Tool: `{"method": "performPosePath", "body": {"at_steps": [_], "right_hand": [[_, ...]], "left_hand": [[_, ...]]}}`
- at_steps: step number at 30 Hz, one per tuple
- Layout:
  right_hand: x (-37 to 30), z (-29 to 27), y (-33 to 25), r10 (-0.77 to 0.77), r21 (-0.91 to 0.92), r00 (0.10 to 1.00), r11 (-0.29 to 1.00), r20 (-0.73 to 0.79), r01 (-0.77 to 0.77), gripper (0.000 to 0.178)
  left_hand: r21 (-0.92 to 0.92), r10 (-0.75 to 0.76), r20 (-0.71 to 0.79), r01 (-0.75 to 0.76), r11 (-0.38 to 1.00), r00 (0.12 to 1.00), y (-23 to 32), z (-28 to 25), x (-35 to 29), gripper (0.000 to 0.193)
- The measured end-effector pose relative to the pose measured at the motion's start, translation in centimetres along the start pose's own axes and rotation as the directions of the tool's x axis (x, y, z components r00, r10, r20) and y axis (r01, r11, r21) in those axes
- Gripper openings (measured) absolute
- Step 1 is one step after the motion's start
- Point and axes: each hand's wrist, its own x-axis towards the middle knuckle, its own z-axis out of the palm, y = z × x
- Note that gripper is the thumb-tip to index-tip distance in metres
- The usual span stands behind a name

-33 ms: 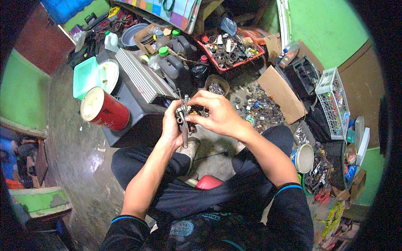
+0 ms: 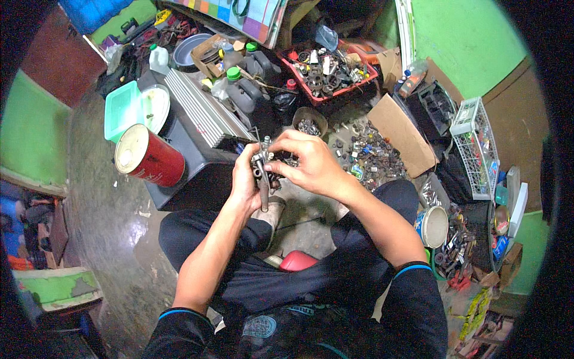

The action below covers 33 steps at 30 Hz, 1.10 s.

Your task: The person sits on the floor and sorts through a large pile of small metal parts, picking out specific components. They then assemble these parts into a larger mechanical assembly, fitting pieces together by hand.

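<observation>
Between my knees I hold a greyish metal mechanical part [image 2: 260, 169] whose exact kind I cannot make out. A ridged, spring-like or threaded piece points down from it, and thin metal ends stick up at its top. My left hand [image 2: 243, 182] is closed around its left side. From the right, my right hand [image 2: 312, 161] bends over it, with thumb and fingers pinching at its near right side. What lies between those right fingertips is partly hidden. Behind and below the hands, other small dark metal pieces show, too crowded to tell apart.
A red can [image 2: 158, 160] stands on a dark box [image 2: 179, 191] at left. Loose small parts [image 2: 373, 152] cover the floor ahead right, beside a bowl of metal pieces [image 2: 310, 122]. Farther back is a red crate [image 2: 344, 90] of parts; a white basket [image 2: 475, 149] leans at right.
</observation>
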Motion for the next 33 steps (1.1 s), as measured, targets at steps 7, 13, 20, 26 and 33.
{"method": "performPosePath", "body": {"at_steps": [7, 13, 20, 26, 33], "right_hand": [[-0.2, 0.7, -0.2, 0.149, -0.024, 0.986, 0.988, -0.08, -0.151, 0.026], [-0.2, 0.4, -0.6, 0.177, -0.043, 0.983, 0.983, -0.054, -0.179, 0.023], [0.5, -1.9, 0.5, 0.179, 0.217, 0.975, 0.955, 0.127, -0.204, 0.026], [0.5, -2.5, 0.9, 0.116, 0.215, 0.98, 0.965, 0.161, -0.149, 0.027], [0.0, -0.7, 0.5, 0.094, 0.066, 0.993, 0.993, 0.066, -0.098, 0.019]], "left_hand": [[0.037, -0.028, 0.043, 0.026, 0.999, 0.999, -0.6, -1.3, 1.0, 0.032], [0.038, -0.035, 0.052, 0.033, 0.999, 0.998, -0.6, -1.1, 1.0, 0.032], [0.016, -0.067, 0.056, 0.067, 0.998, 0.996, -0.3, -0.7, 0.5, 0.037], [0.101, -0.066, 0.081, 0.058, 0.993, 0.994, -0.4, -0.3, 0.3, 0.038], [0.04, -0.015, 0.077, 0.012, 0.999, 0.997, -0.8, -0.7, 0.6, 0.035]]}}
